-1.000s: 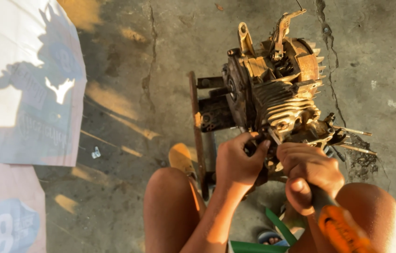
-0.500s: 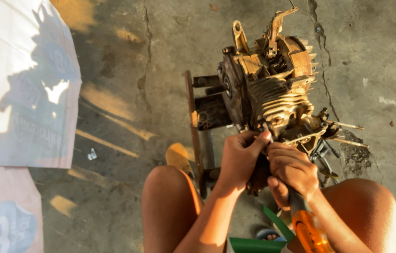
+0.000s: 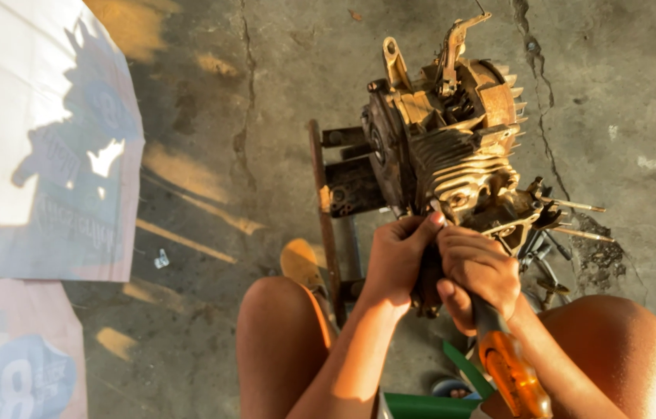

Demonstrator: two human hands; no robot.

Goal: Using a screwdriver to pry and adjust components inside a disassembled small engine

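Observation:
A dirty small engine (image 3: 444, 147) with cooling fins stands on a dark metal frame (image 3: 335, 202) on the concrete floor. My left hand (image 3: 398, 260) is closed against the engine's lower front, fingertips touching the finned cylinder. Beside it, my right hand (image 3: 479, 271) grips a screwdriver with an orange handle (image 3: 510, 372); its shaft is hidden behind my fingers and points up toward the engine. Both hands touch each other. My bare knees (image 3: 281, 310) sit on either side below.
A large pale printed sheet (image 3: 41, 140) covers the floor at left, with a small metal part (image 3: 161, 258) near its edge. Long bolts (image 3: 576, 206) stick out right of the engine. A green object (image 3: 421, 405) and a sandal (image 3: 301, 264) lie by my legs.
Both hands have risen slightly and closed in against the engine's lower front. The view has shifted a little; the engine has stayed in place.

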